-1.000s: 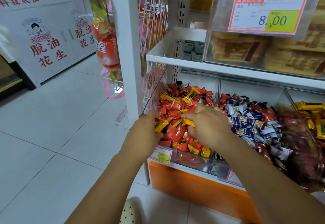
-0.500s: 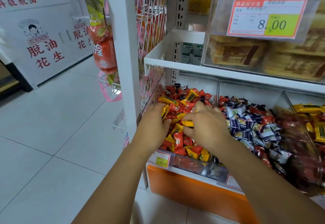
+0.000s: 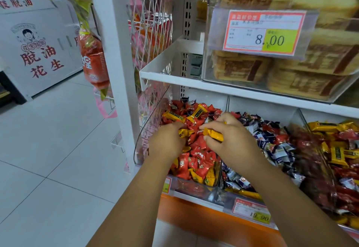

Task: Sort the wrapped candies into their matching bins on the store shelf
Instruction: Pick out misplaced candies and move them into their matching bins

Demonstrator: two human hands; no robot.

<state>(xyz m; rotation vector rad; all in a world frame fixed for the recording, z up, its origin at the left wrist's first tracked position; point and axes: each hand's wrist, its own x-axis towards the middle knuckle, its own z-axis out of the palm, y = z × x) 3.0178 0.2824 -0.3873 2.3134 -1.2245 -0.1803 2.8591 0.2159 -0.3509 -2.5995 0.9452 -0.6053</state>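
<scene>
Yellow foil marks the piece in play: a yellow candy (image 3: pixel 213 134) is pinched between the thumb and curled fingers of the right hand (image 3: pixel 231 145), just above the heap of red candies (image 3: pixel 196 149) at centre frame. The left hand (image 3: pixel 167 143), just to its left, nips a second yellow candy (image 3: pixel 183 132) with curled fingertips against the same heap. Both grips are narrow and sit on slick wrapper, so the likeliest slip, as I judge it, is a piece dropping back into the red pile, where other yellow strays (image 3: pixel 208 177) lie half buried near the lower edge. The matching home looks to be the right bin (image 3: pixel 330 126) at the right edge of the frame, where similar yellow bars lie. The carry there must pass over the middle bin (image 3: pixel 272 145) of blue and white candies, and a fumble on the way would only make a new mix-up. That right bin also holds red pieces, so sorting by colour alone could mislead. With 2 hands crowded into 1 bin, raking could push red candies over the low clear front wall (image 3: pixel 194 188) and onto the tiled floor (image 3: pixel 48 159) at lower left. The white shelf edge (image 3: pixel 213 86) hangs close above, and a quick lift could knock knuckles against it and shake a candy loose.
</scene>
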